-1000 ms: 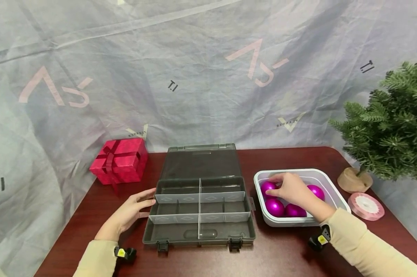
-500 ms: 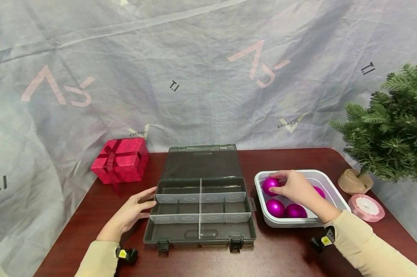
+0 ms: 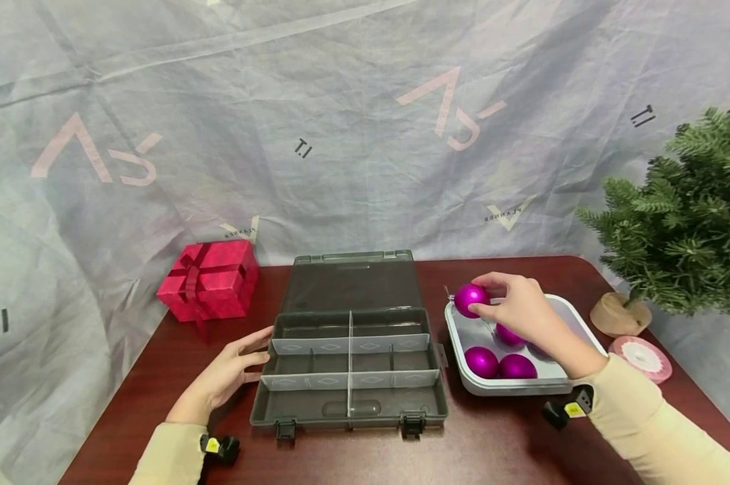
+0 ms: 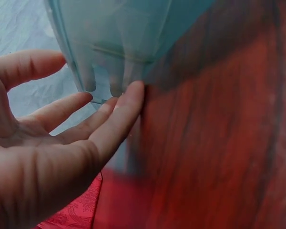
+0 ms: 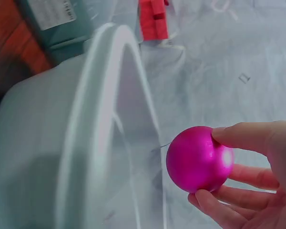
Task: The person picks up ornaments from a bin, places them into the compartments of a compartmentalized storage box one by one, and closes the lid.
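Observation:
My right hand (image 3: 519, 310) pinches a shiny magenta Christmas bauble (image 3: 471, 300) between thumb and fingers, raised above the left rim of the white tub (image 3: 504, 389). The right wrist view shows the same bauble (image 5: 199, 160), a thin hook or string at its left side. Inside the tub lie several more magenta baubles (image 3: 481, 362), one partly behind my hand. My left hand (image 3: 222, 374) touches the left side of the open grey divided organizer box (image 3: 348, 402), its fingers nearly straight. In the left wrist view the fingertips (image 4: 136, 90) meet the box's translucent wall (image 4: 119, 36).
A red gift box (image 3: 210, 279) stands at the back left. On the right are a small artificial pine tree (image 3: 686, 222) with a wooden base and a roll of pink ribbon (image 3: 640, 358). The box's lid (image 3: 353, 286) lies folded back toward the grey cloth backdrop (image 3: 353, 135).
My right hand has lifted one bauble up out of the tub. Another bauble in the tub now shows beneath the hand. My left hand has stayed at the organizer box.

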`<move>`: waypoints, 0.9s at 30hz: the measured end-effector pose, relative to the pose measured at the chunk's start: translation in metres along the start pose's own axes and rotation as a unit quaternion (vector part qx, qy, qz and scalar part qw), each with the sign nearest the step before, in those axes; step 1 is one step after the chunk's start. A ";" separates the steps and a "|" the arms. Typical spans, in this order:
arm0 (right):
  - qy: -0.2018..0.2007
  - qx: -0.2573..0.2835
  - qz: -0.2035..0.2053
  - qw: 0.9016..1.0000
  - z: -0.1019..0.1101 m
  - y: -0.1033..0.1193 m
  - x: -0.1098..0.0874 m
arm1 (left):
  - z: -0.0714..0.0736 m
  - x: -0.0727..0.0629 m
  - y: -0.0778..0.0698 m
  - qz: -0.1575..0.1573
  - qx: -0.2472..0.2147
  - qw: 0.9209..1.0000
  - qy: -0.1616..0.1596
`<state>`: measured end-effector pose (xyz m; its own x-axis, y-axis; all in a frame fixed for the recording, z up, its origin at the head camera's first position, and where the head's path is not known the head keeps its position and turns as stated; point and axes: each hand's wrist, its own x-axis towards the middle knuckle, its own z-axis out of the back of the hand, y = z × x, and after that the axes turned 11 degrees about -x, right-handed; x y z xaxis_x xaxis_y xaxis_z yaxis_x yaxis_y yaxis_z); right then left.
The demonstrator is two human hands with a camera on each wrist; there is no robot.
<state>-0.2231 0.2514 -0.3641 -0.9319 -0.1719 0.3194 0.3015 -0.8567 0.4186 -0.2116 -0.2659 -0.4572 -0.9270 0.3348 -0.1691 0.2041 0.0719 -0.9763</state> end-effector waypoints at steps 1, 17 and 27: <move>0.000 0.002 0.003 1.000 0.000 0.003 0.002 | 0.000 0.000 0.000 0.000 0.000 1.000 0.000; 0.054 0.116 0.097 0.987 -0.029 0.078 0.043 | 0.000 0.000 0.003 0.005 0.014 1.000 -0.007; 0.112 0.103 0.132 0.980 -0.073 0.122 0.065 | -0.002 0.001 0.001 0.010 0.013 1.000 -0.011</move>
<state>-0.2616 0.0998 -0.3542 -0.8304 -0.4953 0.2550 0.5501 -0.6567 0.5159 -0.2111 -0.2633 -0.4584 -0.9300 0.3142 -0.1908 0.2139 0.0407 -0.9760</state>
